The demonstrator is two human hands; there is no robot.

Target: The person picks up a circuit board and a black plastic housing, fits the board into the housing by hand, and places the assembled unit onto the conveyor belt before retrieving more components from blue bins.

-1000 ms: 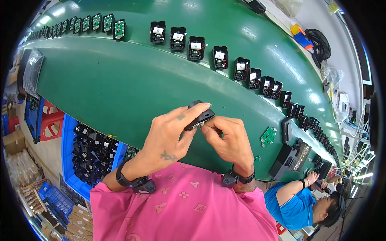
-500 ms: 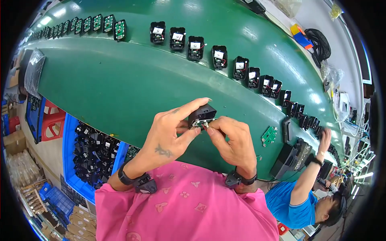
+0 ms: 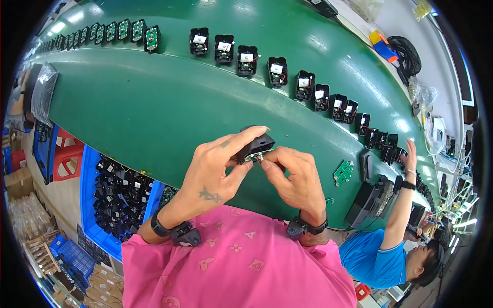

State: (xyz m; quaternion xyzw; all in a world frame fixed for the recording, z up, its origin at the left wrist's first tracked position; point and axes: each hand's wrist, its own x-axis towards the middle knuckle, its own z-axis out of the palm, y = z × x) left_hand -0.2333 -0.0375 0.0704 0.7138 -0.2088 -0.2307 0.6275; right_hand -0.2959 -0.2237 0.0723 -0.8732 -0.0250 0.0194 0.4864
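Note:
A black plastic housing (image 3: 261, 146) is tilted in front of me, gripped by my left hand (image 3: 218, 164) with the fingers behind it and the thumb at its near edge. A green circuit board (image 3: 251, 157) shows along the side of the housing that faces me. My right hand (image 3: 294, 177) is closed in a pinch at the board's right edge, on a small white wire connector (image 3: 260, 157) with a bit of red wire. The fingertips partly hide the connector, so I cannot tell whether it is seated.
Housings with white blocks (image 3: 277, 71) and housings with green boards (image 3: 152, 38) line the green table (image 3: 154, 97). Loose boards (image 3: 343, 173) lie right, near a black device (image 3: 362, 204). A blue bin (image 3: 88, 205) of black parts stands left. A co-worker's hand (image 3: 409, 156) reaches toward the row.
My hands and the housing have shifted very slightly left, the housing tilting a little more. The co-worker's arm has moved up along the far-right row.

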